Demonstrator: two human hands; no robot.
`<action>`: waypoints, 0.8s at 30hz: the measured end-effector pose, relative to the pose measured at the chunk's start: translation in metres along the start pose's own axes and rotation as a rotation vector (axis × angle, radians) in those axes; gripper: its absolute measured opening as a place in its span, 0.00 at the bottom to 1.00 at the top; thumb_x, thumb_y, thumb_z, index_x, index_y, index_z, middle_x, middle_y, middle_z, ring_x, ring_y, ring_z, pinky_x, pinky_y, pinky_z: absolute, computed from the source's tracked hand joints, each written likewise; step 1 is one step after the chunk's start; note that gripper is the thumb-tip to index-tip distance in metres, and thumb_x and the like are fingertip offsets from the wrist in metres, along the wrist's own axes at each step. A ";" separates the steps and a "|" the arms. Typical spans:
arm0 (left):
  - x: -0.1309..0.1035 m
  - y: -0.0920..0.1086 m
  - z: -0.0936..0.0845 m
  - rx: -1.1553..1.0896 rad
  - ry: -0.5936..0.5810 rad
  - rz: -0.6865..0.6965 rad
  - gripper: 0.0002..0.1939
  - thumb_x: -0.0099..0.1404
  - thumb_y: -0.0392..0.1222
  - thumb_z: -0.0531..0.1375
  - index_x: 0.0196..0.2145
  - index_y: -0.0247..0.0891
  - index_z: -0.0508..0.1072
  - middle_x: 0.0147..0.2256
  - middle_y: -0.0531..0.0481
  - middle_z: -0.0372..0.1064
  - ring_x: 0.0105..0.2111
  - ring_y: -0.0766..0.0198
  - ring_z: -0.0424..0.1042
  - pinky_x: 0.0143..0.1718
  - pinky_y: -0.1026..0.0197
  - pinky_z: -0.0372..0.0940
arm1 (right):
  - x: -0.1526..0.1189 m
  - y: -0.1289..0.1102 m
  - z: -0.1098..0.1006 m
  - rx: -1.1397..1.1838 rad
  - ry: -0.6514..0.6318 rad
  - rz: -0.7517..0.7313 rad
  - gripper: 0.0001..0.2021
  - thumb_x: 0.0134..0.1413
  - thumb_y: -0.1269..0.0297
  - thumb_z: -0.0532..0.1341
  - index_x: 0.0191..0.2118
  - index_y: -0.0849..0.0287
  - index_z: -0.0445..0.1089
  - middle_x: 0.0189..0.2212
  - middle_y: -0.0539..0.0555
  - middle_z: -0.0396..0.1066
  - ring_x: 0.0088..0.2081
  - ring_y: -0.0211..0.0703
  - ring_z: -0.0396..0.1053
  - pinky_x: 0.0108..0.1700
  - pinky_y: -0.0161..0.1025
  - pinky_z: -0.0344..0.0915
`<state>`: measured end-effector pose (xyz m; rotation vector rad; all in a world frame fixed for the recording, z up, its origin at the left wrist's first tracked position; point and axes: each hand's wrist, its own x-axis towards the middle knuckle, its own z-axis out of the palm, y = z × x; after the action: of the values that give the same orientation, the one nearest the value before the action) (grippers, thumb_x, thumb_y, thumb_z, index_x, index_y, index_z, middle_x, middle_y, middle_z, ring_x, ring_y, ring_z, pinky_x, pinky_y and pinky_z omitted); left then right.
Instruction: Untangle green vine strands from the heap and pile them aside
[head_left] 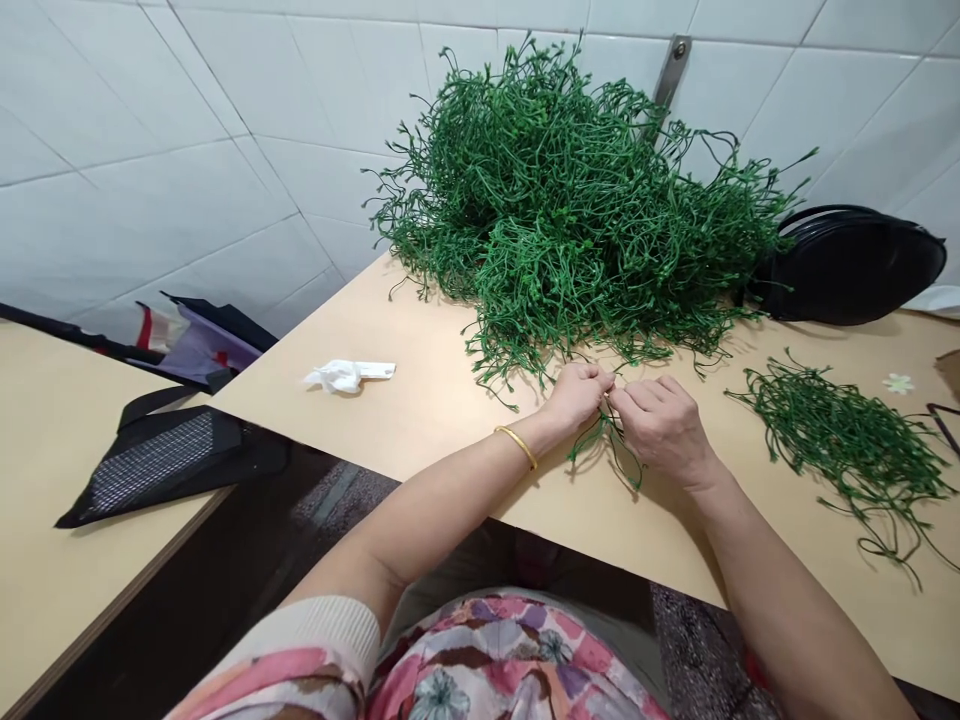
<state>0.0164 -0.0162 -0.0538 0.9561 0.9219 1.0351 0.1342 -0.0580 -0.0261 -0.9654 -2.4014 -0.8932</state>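
My left hand (579, 396) and my right hand (660, 428) meet above the table just in front of a big heap of green artificial plant stems (570, 220). Both are closed, fingertips pinched close together on a thin green artificial stem (607, 435). Its strands hang down between and below my hands, with small buds at their ends. The exact spot where the fingertips grip is partly hidden by the fingers. To the right lies a smaller, flatter pile of similar stems (847, 440).
A crumpled white tissue (341, 376) lies left on the pale table (427, 420). A black round bag (855, 265) stands at the back right, near a small pale flower (898, 383). A black mesh pouch (161, 460) rests on the other table, across a gap.
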 end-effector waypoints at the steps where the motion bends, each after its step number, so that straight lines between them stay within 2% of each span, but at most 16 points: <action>1: 0.000 -0.001 0.001 0.005 0.006 0.004 0.16 0.57 0.33 0.56 0.15 0.35 0.56 0.12 0.59 0.48 0.14 0.77 0.47 0.18 0.68 0.40 | -0.001 0.001 0.000 0.022 0.002 -0.002 0.11 0.55 0.73 0.51 0.26 0.61 0.66 0.19 0.52 0.61 0.25 0.42 0.54 0.32 0.39 0.48; 4: -0.001 0.000 0.000 0.024 0.019 0.000 0.16 0.57 0.34 0.56 0.15 0.35 0.56 0.12 0.59 0.48 0.13 0.77 0.47 0.17 0.68 0.40 | -0.003 0.002 0.004 0.123 -0.022 0.023 0.11 0.55 0.74 0.50 0.25 0.60 0.65 0.19 0.52 0.61 0.25 0.41 0.55 0.32 0.38 0.49; 7: 0.000 0.004 -0.005 0.039 -0.027 -0.045 0.15 0.58 0.35 0.56 0.16 0.36 0.57 0.11 0.59 0.48 0.11 0.76 0.46 0.16 0.67 0.39 | -0.004 0.001 0.010 0.225 -0.148 0.119 0.11 0.57 0.72 0.49 0.26 0.60 0.64 0.21 0.52 0.64 0.24 0.39 0.56 0.31 0.37 0.50; 10: 0.003 0.008 -0.012 0.065 -0.088 -0.083 0.14 0.58 0.37 0.56 0.17 0.36 0.58 0.12 0.58 0.51 0.10 0.76 0.48 0.14 0.67 0.41 | -0.004 -0.001 0.017 0.316 -0.293 0.250 0.11 0.60 0.66 0.48 0.31 0.60 0.65 0.25 0.53 0.68 0.25 0.39 0.59 0.31 0.36 0.50; 13: 0.004 0.009 -0.015 0.113 -0.116 -0.104 0.13 0.57 0.35 0.56 0.17 0.36 0.58 0.12 0.58 0.52 0.10 0.76 0.50 0.14 0.67 0.42 | -0.004 0.001 0.019 0.404 -0.348 0.326 0.13 0.61 0.62 0.47 0.35 0.59 0.66 0.26 0.53 0.70 0.25 0.39 0.61 0.30 0.35 0.50; 16: 0.002 0.010 -0.012 0.152 -0.105 -0.103 0.14 0.57 0.33 0.55 0.16 0.37 0.58 0.10 0.59 0.49 0.09 0.76 0.47 0.14 0.67 0.40 | -0.005 0.003 0.017 0.363 -0.315 0.342 0.15 0.61 0.62 0.47 0.31 0.59 0.67 0.21 0.51 0.68 0.22 0.37 0.58 0.28 0.35 0.49; 19: 0.002 0.011 -0.007 0.166 -0.060 -0.061 0.15 0.57 0.32 0.55 0.15 0.36 0.57 0.10 0.59 0.49 0.10 0.76 0.47 0.15 0.67 0.41 | -0.001 -0.005 0.006 0.268 -0.217 0.291 0.15 0.58 0.65 0.48 0.23 0.59 0.64 0.17 0.51 0.64 0.19 0.36 0.53 0.28 0.36 0.48; 22: 0.007 0.012 -0.005 0.151 0.056 -0.050 0.15 0.58 0.32 0.54 0.15 0.35 0.59 0.10 0.58 0.51 0.12 0.75 0.49 0.16 0.67 0.43 | 0.010 -0.021 -0.013 0.323 -0.089 0.155 0.14 0.56 0.67 0.50 0.20 0.58 0.61 0.15 0.50 0.61 0.19 0.37 0.51 0.29 0.37 0.49; 24: 0.009 0.012 -0.006 0.160 0.085 -0.046 0.15 0.59 0.33 0.54 0.15 0.35 0.60 0.11 0.57 0.52 0.13 0.75 0.50 0.17 0.67 0.45 | 0.017 -0.029 -0.025 0.409 -0.020 0.140 0.14 0.56 0.67 0.50 0.20 0.58 0.61 0.17 0.51 0.61 0.21 0.37 0.54 0.30 0.37 0.50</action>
<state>0.0101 -0.0037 -0.0455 1.0253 1.1052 0.9801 0.1043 -0.0835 -0.0108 -0.9641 -2.3653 -0.3232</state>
